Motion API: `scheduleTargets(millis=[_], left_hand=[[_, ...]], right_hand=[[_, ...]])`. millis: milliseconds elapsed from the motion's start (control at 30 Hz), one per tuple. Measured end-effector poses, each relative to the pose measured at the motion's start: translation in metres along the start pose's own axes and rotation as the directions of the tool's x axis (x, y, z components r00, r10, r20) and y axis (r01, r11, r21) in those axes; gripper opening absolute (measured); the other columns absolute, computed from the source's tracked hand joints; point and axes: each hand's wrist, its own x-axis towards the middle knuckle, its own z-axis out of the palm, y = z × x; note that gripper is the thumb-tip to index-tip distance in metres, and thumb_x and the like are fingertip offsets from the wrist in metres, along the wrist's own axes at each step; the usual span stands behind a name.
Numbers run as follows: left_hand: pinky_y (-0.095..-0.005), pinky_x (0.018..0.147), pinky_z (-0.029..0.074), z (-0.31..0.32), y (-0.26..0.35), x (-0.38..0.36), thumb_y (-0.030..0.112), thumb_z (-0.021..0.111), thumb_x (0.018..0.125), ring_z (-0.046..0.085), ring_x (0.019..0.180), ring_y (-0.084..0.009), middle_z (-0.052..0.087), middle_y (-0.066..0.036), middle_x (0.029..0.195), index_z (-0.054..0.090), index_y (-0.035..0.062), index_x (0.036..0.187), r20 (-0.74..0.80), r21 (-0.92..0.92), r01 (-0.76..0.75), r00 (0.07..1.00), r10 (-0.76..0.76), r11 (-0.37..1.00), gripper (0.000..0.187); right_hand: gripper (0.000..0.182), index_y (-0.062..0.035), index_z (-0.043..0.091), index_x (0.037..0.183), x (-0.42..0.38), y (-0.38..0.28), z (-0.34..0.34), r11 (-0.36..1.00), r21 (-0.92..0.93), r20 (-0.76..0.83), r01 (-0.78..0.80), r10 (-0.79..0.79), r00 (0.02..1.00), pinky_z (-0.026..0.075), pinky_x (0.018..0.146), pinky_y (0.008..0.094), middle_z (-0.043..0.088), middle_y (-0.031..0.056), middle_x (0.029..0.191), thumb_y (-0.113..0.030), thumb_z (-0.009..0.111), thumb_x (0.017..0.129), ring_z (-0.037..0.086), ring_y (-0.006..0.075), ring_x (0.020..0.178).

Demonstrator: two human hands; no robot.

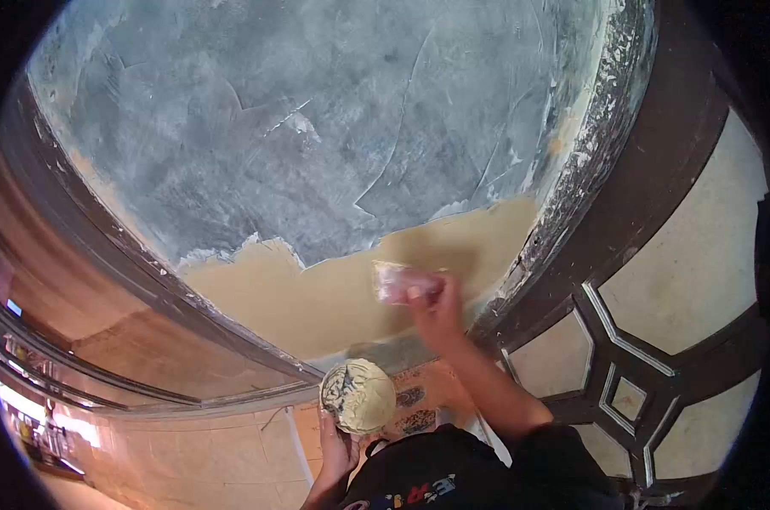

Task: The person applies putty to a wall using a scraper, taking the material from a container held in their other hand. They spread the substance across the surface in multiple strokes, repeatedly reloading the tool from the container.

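My right hand [438,316] is closed on a flat scraper [396,284], slightly blurred, held against or just in front of the wall's yellowish lower band [291,306]. Above that band the wall is coated in grey-blue plaster [317,144], with a ragged edge between the two. Lower down, my left hand [337,448] holds a round container [359,396] from beneath and its left side. Cream-coloured paste with dark grey patches covers the container's top.
A dark frame with flaking white spots [590,153] borders the wall on the right. Beyond it stands a dark panelled door [648,340] with pale insets. Brown glossy panels [121,306] lie left. Tiled floor [206,450] shows below.
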Motion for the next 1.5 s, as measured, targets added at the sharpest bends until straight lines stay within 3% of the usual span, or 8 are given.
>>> scheduleTargets(millis=[367, 667, 900, 1000, 1067, 1167, 1400, 1500], left_hand=[[-0.0474, 0.104, 0.042, -0.018, 0.003, -0.004, 0.046, 0.030, 0.101, 0.045, 0.129, -0.0305, 0.040, -0.014, 0.144, 0.029, 0.0075, 0.143, -0.046, -0.025, -0.027, 0.999, 0.026, 0.999, 0.057], [-0.0465, 0.102, 0.043, -0.012, 0.002, -0.004, 0.046, 0.030, 0.101, 0.045, 0.129, -0.0298, 0.039, -0.013, 0.144, 0.030, 0.0076, 0.143, -0.048, 0.000, -0.013, 0.999, 0.013, 1.000, 0.056], [-0.0471, 0.100, 0.046, 0.003, -0.001, 0.000, 0.042, 0.031, 0.102, 0.047, 0.127, -0.0299, 0.041, -0.013, 0.142, 0.030, 0.0101, 0.142, -0.024, 0.022, 0.002, 1.000, -0.001, 1.000, 0.052], [-0.0476, 0.100, 0.046, 0.008, -0.004, 0.000, 0.042, 0.031, 0.102, 0.047, 0.127, -0.0303, 0.041, -0.013, 0.142, 0.029, 0.0112, 0.143, -0.015, 0.059, -0.006, 1.000, 0.007, 0.998, 0.051], [-0.0472, 0.100, 0.046, 0.004, -0.009, 0.002, 0.042, 0.031, 0.102, 0.047, 0.127, -0.0302, 0.041, -0.013, 0.142, 0.030, 0.0109, 0.143, -0.010, 0.032, 0.002, 1.000, -0.001, 0.999, 0.051], [-0.0472, 0.100, 0.045, 0.003, -0.012, 0.002, 0.042, 0.031, 0.102, 0.047, 0.127, -0.0303, 0.041, -0.013, 0.142, 0.030, 0.0109, 0.143, 0.000, 0.020, -0.001, 1.000, 0.001, 1.000, 0.052], [-0.0468, 0.101, 0.045, -0.002, -0.012, -0.007, 0.042, 0.030, 0.102, 0.047, 0.127, -0.0301, 0.041, -0.013, 0.142, 0.029, 0.0105, 0.143, -0.043, 0.000, -0.059, 0.997, 0.059, 0.998, 0.051], [-0.0468, 0.101, 0.045, -0.006, -0.010, -0.011, 0.042, 0.030, 0.102, 0.047, 0.127, -0.0299, 0.041, -0.013, 0.143, 0.029, 0.0103, 0.143, -0.056, 0.006, -0.037, 0.998, 0.037, 0.999, 0.051]], right_hand=[[0.030, -0.0005, 0.051, 0.109, 0.000, -0.039, 0.078, 0.984, -0.165, 0.077, 0.073, -0.061, 0.995, 0.051, 0.065, 0.0422, 0.062, 0.0223, 0.089, -0.019, 0.062, 0.088, 0.064, 0.0363, 0.075], [0.039, 0.0035, 0.044, 0.115, 0.009, -0.032, 0.052, 0.979, -0.202, -0.002, 0.002, -0.003, 1.000, 0.050, 0.065, 0.0361, 0.060, 0.0178, 0.090, -0.013, 0.064, 0.086, 0.062, 0.0226, 0.074], [0.038, -0.0009, 0.046, 0.115, 0.020, -0.028, 0.024, 0.981, -0.193, -0.079, -0.024, 0.009, 0.997, 0.051, 0.062, 0.0403, 0.063, 0.0205, 0.086, -0.019, 0.063, 0.087, 0.064, 0.0313, 0.071], [0.036, 0.0018, 0.043, 0.115, 0.023, -0.028, 0.008, 0.971, -0.236, -0.045, -0.019, 0.009, 0.999, 0.050, 0.062, 0.0290, 0.060, 0.0136, 0.093, -0.012, 0.061, 0.088, 0.060, 0.0151, 0.076], [0.037, -0.0002, 0.045, 0.116, 0.025, -0.017, 0.000, 0.970, -0.153, -0.126, -0.190, 0.172, 0.977, 0.051, 0.070, 0.0349, 0.062, 0.0158, 0.096, -0.021, 0.062, 0.090, 0.063, 0.0226, 0.079], [0.039, -0.0003, 0.044, 0.118, 0.037, -0.013, -0.032, 0.996, 0.031, -0.141, -0.081, 0.085, 0.986, 0.050, 0.076, 0.0329, 0.061, 0.0118, 0.102, -0.021, 0.062, 0.090, 0.060, 0.0176, 0.086], [0.037, -0.0036, 0.040, 0.122, 0.036, 0.045, -0.143, 0.952, -0.224, -0.520, -0.207, 0.063, 0.852, 0.052, 0.064, 0.0301, 0.049, 0.0114, 0.112, -0.019, 0.058, 0.094, 0.055, 0.0185, 0.091], [0.037, -0.0057, 0.036, 0.124, 0.012, 0.060, -0.147, 0.941, 0.091, -0.574, -0.326, 0.317, 0.755, 0.053, 0.056, 0.0309, 0.049, 0.0102, 0.109, -0.017, 0.055, 0.094, 0.055, 0.0191, 0.091]])
